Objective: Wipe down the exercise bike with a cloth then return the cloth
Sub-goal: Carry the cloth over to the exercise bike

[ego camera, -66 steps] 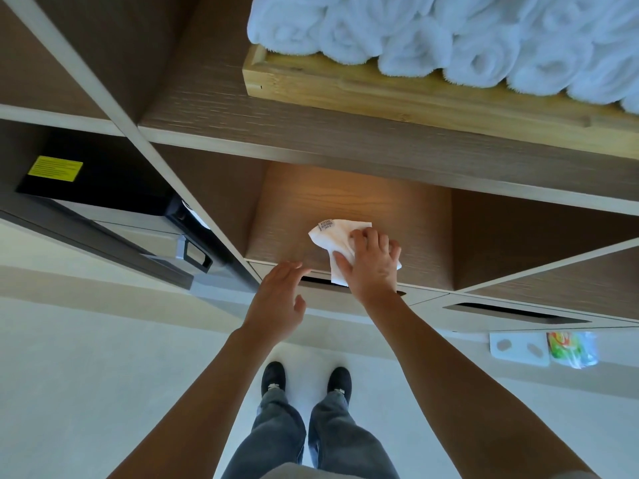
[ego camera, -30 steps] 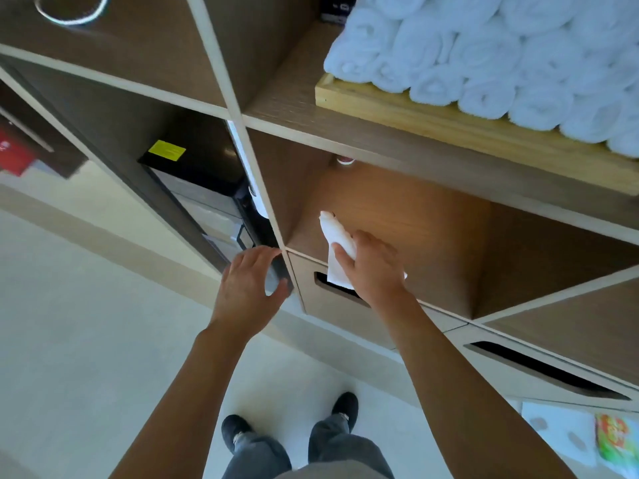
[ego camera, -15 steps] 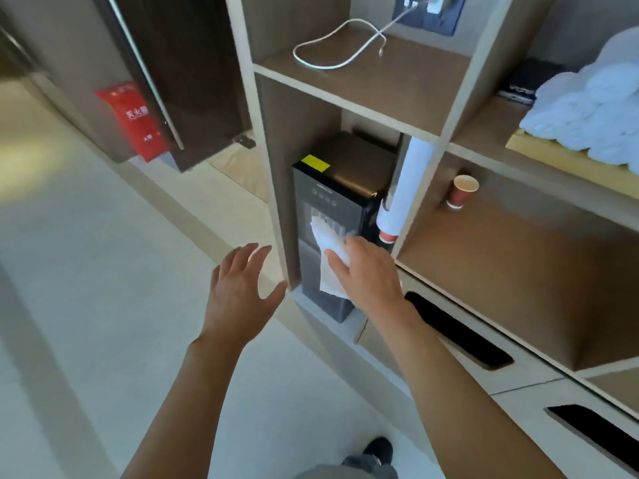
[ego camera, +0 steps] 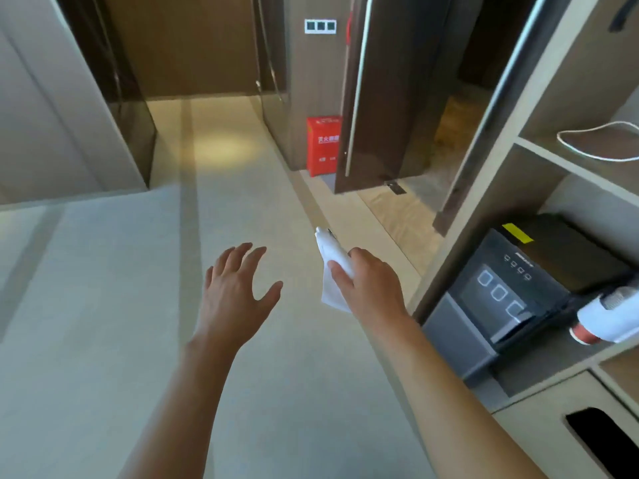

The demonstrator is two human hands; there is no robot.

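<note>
**Desk:** Cloth (ego camera: 334, 271) first, then: where is it?

**Photographer:** White, folded, pinched between thumb and fingers of the right hand (ego camera: 371, 281), held out over the pale floor (ego camera: 103, 305) just beside the shelving unit (ego camera: 491, 209). The left hand (ego camera: 235, 288) is spread, fingers apart, holding nothing and touching nothing.

**Desk:** And the exercise bike?

**Photographer:** Not in view. A corridor, a red box (ego camera: 323, 145) by a dark door (ego camera: 380, 98), and a black dispenser (ego camera: 525, 292) in the shelf bay. I'd judge the wiping hasn't begun.

**Desk:** What could go wrong from here?

**Photographer:** The grip looks light, and the lower corner of the cloth hangs loose below the palm. A swing of the arm while walking could shake it free onto the floor, and a dirtied cloth would smear the bike. That right arm also passes close to the shelf edge, so the trailing corner might snag there. The white cable (ego camera: 594, 146) on the upper shelf is well apart, no worry.
</note>
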